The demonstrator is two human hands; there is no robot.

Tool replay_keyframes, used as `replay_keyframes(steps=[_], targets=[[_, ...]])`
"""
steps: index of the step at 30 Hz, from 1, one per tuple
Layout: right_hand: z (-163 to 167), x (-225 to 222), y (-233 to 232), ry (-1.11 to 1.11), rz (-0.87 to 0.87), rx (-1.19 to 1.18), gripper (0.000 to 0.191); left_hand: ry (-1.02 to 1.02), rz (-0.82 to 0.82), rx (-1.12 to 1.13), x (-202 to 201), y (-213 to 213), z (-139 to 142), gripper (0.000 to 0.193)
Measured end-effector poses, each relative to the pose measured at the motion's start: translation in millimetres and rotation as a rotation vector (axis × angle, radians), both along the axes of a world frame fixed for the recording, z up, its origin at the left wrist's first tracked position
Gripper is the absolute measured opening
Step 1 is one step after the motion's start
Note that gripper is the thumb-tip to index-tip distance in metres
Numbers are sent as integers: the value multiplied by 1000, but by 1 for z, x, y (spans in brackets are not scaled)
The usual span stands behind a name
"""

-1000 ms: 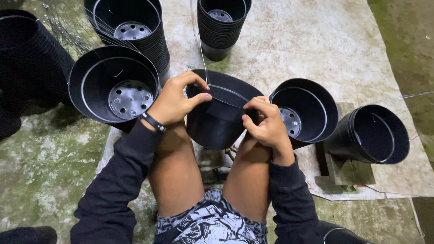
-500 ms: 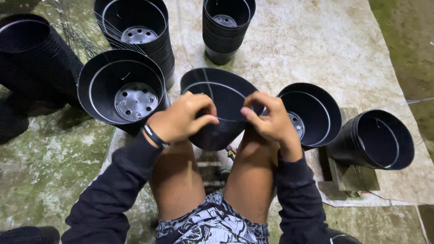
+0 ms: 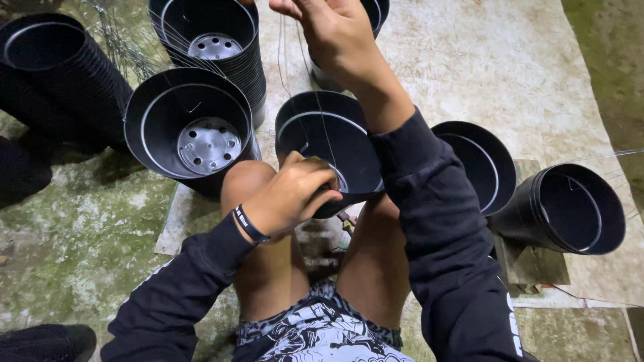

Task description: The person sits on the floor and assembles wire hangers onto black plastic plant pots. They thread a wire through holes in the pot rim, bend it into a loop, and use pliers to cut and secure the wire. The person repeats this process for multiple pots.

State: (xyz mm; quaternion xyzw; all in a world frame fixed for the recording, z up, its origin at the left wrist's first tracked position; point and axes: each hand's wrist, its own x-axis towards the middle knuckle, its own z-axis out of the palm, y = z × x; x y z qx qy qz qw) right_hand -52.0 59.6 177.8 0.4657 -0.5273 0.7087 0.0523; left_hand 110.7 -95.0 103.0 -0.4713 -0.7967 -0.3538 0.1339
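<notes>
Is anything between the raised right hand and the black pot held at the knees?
Nothing solid. The left hand grips the black pot by its near rim; the right hand is lifted above it, with only thin wire running down between them.

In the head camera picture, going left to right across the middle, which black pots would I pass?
Stack of black plastic pots lying at the far left → wide black plastic pot with a grey perforated bottom → black plastic pot gripped by the left hand on its rim → black pot behind the right sleeve → black pot tipped on its side.
</notes>
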Motion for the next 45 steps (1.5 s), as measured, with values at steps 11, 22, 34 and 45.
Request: replay_keyframes(steps=[11, 22, 34, 45], targets=[[2, 1, 45, -3, -405, 4, 32, -74, 19, 48, -1, -11, 1, 19], [-4, -3, 54, 150, -500, 60, 30, 214, 202, -166, -2, -7, -7, 28], [-13, -9, 67, 357, -573, 169, 27, -32, 130, -130, -15, -2, -15, 22], [-45, -47, 99, 118, -600, -8, 31, 22, 99, 88, -13, 1, -17, 15]])
